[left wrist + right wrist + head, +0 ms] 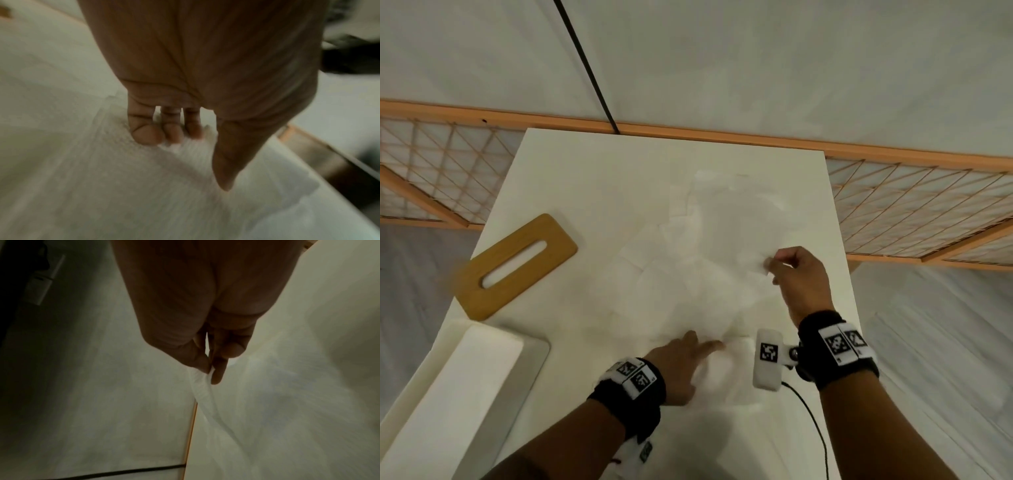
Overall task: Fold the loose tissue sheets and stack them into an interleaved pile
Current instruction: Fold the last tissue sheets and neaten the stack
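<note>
Head view: from above, facing forward and down over the white table (592,192), both wrists visible. Left wrist view: close along the left hand (205,65) toward tissue. Right wrist view: close along the right hand (205,305). Shared: tabletop tissue sheets (722,240).

Bare forearms, no sleeves. Black band (631,389) on left wrist, white tags with black square codes on top. Black band (837,349) on right wrist, same tags; white camera block (768,359) with one code, thin black cable (815,425) trailing.
</note>
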The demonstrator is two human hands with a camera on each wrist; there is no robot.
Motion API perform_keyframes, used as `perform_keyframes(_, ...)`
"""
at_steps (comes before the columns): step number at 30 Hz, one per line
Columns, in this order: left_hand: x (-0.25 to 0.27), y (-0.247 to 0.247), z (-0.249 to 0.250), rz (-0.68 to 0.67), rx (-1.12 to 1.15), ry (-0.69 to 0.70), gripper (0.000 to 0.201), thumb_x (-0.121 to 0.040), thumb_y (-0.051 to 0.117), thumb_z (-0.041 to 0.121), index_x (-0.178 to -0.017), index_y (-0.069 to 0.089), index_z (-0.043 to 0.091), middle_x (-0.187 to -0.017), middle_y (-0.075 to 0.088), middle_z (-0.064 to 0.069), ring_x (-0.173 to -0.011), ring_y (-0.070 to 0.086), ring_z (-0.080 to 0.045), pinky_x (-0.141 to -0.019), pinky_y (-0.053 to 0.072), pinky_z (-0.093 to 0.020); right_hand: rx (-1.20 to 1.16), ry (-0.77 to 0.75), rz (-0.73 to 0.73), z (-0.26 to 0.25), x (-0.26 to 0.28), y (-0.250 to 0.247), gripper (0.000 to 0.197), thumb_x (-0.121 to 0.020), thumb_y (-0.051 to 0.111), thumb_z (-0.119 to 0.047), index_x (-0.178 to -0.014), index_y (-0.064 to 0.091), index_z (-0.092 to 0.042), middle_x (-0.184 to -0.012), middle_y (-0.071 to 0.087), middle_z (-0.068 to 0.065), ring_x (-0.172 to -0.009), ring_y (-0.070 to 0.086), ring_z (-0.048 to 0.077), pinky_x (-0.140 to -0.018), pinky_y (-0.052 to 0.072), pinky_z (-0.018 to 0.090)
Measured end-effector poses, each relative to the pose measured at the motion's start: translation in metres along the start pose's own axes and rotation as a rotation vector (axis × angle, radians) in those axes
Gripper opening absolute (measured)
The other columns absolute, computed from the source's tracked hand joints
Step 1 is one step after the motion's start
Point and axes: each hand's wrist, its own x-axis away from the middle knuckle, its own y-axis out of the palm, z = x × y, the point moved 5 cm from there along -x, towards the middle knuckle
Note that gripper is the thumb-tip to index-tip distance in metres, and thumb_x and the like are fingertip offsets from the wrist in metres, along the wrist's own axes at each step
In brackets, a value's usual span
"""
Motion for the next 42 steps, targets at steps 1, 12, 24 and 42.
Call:
perform_keyframes(1, 0.002, -0.005, -0.003, 0.039, 0.100, -0.007, 0.064, -0.087, 0.060, 0.025, -0.140, 0.030, 0.044, -0.120, 0.046, 0.004, -0.109, 0.056, -0.022, -0.093, 0.051, -0.041, -0.031, 0.010, -0.046, 0.005, 0.017, -0.002, 0.013, -0.081, 0.075, -0.011, -0.085, 0.065, -0.017, -0.081, 0.070, -0.004, -0.064, 0.059, 0.016, -0.069, 0.051, 0.034)
perform_keyframes(12, 0.037, -0.078, 0.014, 0.587, 0.237, 0.233, 0.080, -0.084, 0.070, 0.028, -0.149, 0.028, 0.043, -0.152, 0.026, 0.022, -0.143, 0.024, -0.007, -0.112, 0.028, -0.038, -0.353, 0.079, -0.501, 0.035, 0.121, -0.007, 0.030, -0.078, 0.064, -0.004, -0.102, 0.052, -0.018, -0.084, 0.055, 0.008, -0.073, 0.034, 0.024, -0.063, 0.031, 0.031)
perform_keyframes(24, 0.062, -0.070, 0.023, 0.525, 0.659, 0.254, 0.010, -0.095, 0.066, 0.013, -0.099, 0.071, 0.021, -0.087, 0.074, 0.012, -0.080, 0.068, -0.003, -0.074, 0.049, -0.015, -0.037, -0.093, -0.462, -0.014, 0.130, -0.016, 0.050, -0.085, 0.068, -0.036, -0.131, 0.050, -0.037, -0.134, 0.057, -0.013, -0.119, 0.054, 0.008, -0.087, 0.041, 0.021)
perform_keyframes(42, 0.064, -0.039, -0.053, 0.417, 0.615, -0.104, 0.023, -0.077, 0.086, 0.033, -0.095, 0.076, 0.022, -0.085, 0.077, 0.009, -0.078, 0.072, -0.009, -0.075, 0.056, -0.027, 0.117, 0.073, -0.363, 0.067, 0.093, 0.002, 0.017, -0.085, 0.076, -0.007, -0.097, 0.072, -0.019, -0.087, 0.071, 0.002, -0.078, 0.066, 0.018, -0.067, 0.052, 0.025)
